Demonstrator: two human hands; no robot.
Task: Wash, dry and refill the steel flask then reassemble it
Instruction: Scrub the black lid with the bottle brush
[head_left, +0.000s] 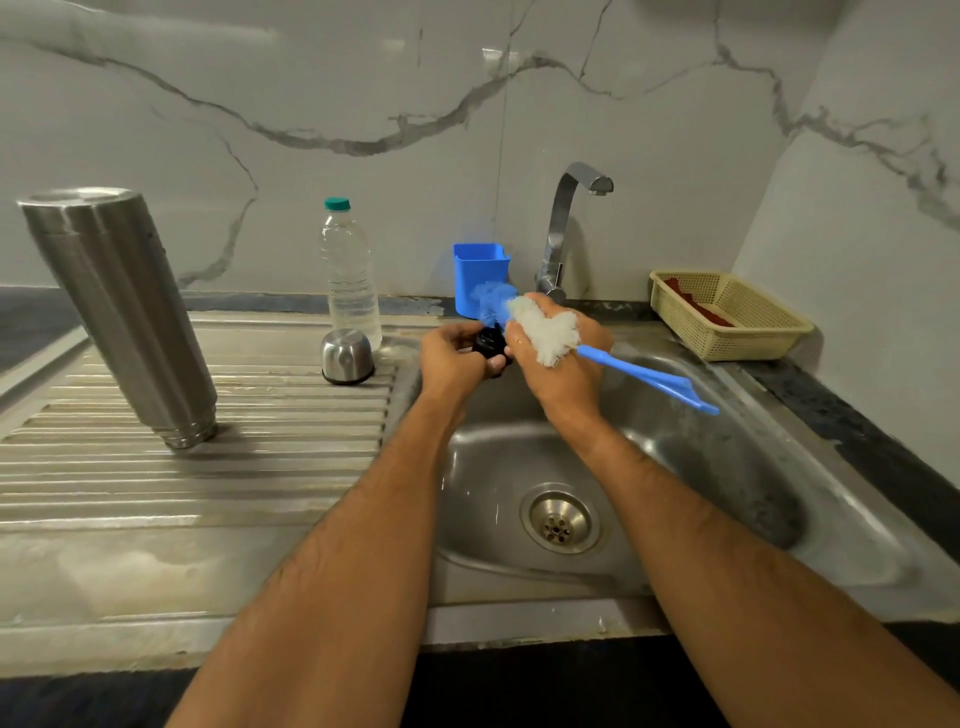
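Flask stopper being scrubbed; washing stage.
Black stopper (491, 345) was gripped by left hand (453, 358); brush (545, 327) was clasped in right hand (558, 364). Flask body (122, 312) was inverted at nine o'clock; drying, refilling, reassembly were judged outstanding.

No legible text, label, brand, number or sign found anywhere in the head view. Surfaces checked: steel flask (122, 317), plain brushed metal; clear plastic bottle (349, 275), no label band showing; blue cup (480, 270), plain; steel cap (346, 356), plain; tap (566, 228), no marking that can be made out.
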